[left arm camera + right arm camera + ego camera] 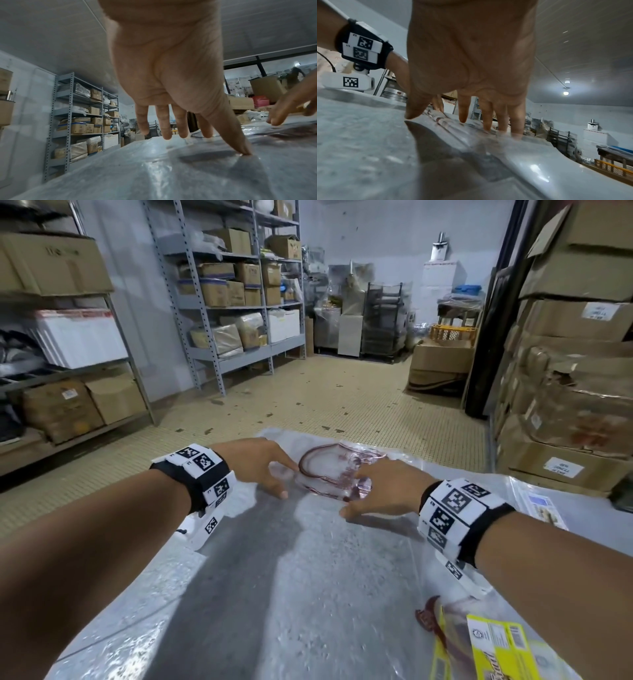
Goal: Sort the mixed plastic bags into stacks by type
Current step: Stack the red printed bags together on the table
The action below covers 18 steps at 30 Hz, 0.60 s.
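**Sorting barely under way: one red-printed bag being flattened**

Both hands lie spread and flat on the table [274, 594], a grey, speckled, glossy surface. The left hand [260, 463] presses with straight fingers and its thumb tip on the tabletop; the right hand [383, 491] rests with splayed fingers on a clear bag with red print [329, 470] near the far edge. Neither hand grips anything. The bag is thin, transparent film, wrinkled and shiny, with a curved red outline.

At the near right corner lies a yellow-labelled bag [496, 645] over another red-printed piece, and a clear bag with a blue label [541, 505] sits at the right edge. I judge these to be starts of piles at most; no neat stacks show, so most sorting remains
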Motion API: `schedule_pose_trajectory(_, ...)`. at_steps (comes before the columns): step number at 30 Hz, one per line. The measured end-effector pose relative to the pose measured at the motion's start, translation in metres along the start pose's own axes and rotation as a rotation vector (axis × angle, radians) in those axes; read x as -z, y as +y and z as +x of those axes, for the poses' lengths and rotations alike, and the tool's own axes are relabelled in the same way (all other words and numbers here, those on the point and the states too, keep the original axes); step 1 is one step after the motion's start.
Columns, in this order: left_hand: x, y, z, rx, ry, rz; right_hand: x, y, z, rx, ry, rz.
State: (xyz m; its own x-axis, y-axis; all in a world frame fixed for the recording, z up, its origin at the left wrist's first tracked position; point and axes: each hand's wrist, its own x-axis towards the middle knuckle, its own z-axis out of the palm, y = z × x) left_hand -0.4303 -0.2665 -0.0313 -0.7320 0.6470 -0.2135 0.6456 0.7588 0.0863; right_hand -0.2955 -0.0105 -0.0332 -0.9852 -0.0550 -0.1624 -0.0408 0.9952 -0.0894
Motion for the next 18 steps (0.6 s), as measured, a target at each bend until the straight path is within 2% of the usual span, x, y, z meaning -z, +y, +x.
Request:
schedule_pose_trajectory(3,0.002,0.0,-0.002,0.01,-0.009,0.045,-0.005,-0.002,0.002,0.043,-0.038,-0.01)
schedule_pose_trajectory(13,0.002,-0.007,0.001,0.043,0.026,0.119,-0.012,-0.013,0.004,0.094,0.098,-0.077)
schedule_pose_trajectory(18,-0.001,-0.004,-0.002,0.042,0.042,0.115,-0.014,-0.012,0.007,0.083,0.084,-0.04)
